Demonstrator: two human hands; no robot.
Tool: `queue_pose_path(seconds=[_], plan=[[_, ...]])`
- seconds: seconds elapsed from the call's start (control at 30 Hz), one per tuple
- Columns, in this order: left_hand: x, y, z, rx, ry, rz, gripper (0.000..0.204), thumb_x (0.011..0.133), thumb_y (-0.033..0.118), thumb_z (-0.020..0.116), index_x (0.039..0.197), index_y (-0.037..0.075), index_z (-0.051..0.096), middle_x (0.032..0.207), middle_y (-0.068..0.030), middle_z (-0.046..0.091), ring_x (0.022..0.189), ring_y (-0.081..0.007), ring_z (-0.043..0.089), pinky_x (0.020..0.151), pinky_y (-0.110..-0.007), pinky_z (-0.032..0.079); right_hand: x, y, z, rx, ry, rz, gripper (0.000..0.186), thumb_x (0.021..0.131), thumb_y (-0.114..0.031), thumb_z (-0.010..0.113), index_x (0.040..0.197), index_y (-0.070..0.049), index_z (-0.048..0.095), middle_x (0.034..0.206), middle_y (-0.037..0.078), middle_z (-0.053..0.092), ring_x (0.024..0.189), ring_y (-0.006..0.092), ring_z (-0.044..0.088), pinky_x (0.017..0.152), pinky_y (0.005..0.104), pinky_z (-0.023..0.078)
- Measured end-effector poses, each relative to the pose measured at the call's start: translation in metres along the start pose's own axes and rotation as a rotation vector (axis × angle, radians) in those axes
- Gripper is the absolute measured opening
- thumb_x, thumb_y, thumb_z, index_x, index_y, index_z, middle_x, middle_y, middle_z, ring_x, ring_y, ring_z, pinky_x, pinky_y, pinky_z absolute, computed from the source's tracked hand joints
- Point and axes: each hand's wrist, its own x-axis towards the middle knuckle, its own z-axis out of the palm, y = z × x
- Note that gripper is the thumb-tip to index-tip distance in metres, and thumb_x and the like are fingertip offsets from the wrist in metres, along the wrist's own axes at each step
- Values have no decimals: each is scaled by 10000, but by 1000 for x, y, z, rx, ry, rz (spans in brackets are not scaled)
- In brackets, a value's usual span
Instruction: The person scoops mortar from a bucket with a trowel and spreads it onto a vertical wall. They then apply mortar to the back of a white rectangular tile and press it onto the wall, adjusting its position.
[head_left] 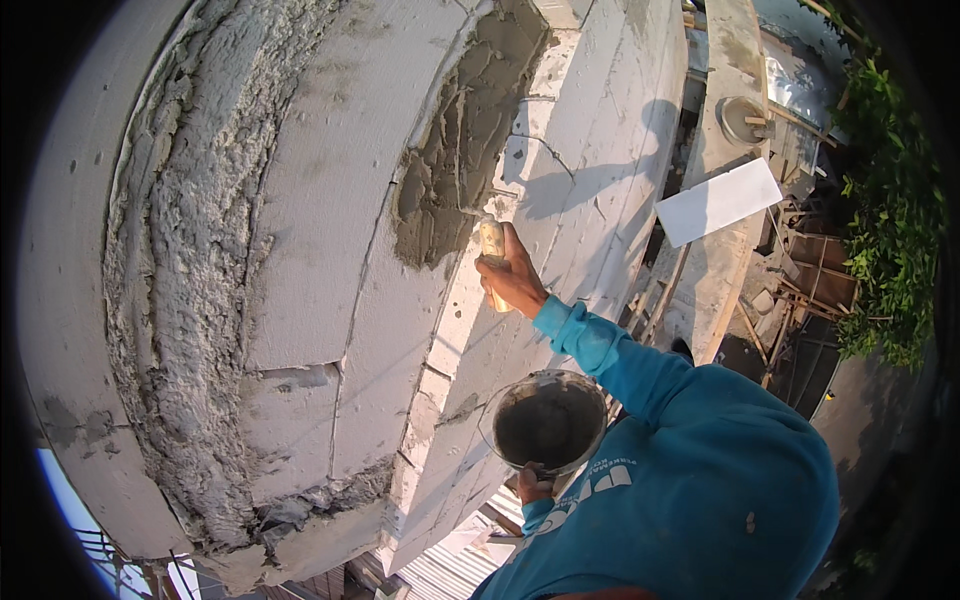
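My right hand (515, 278) is closed around the worn yellow handle of a trowel (492, 240). The trowel's metal end meets the edge of a patch of wet grey mortar (440, 195) spread on the pale block wall (310, 220); most of the blade cannot be seen. Lower down, my left hand (535, 484) grips the rim side of a round bucket (488, 425), held close against my teal top. Dark grey mortar (548, 425) lies inside the bucket. Ridges and stroke marks show in the wall's mortar patch.
A rough band of older mortar (200, 260) runs along the wall at left. On the right, a plank walkway (700, 290) carries a white rectangular board (718, 202) and another round container (742, 122). Loose timber (815, 290) and green foliage (890, 200) lie beyond it.
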Motion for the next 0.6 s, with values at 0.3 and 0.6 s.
queue_pose_path(seconds=[0.3, 0.6], plan=[[17, 25, 31, 59, -1, 198, 310, 699, -16, 698, 993, 12, 604, 847, -100, 660, 766, -179, 649, 678, -294, 533, 69, -5, -6, -360, 195, -440, 537, 803, -40, 617, 1210, 7, 270, 830, 191, 565, 539, 264, 594, 446, 410, 499], [10, 76, 51, -64, 67, 186, 392, 618, -8, 725, 992, 1, 607, 871, -106, 673, 782, -185, 658, 701, -296, 537, 100, -65, -66, 12, 157, -114, 417, 826, 8, 588, 1116, -50, 295, 739, 123, 533, 499, 191, 571, 378, 340, 489]])
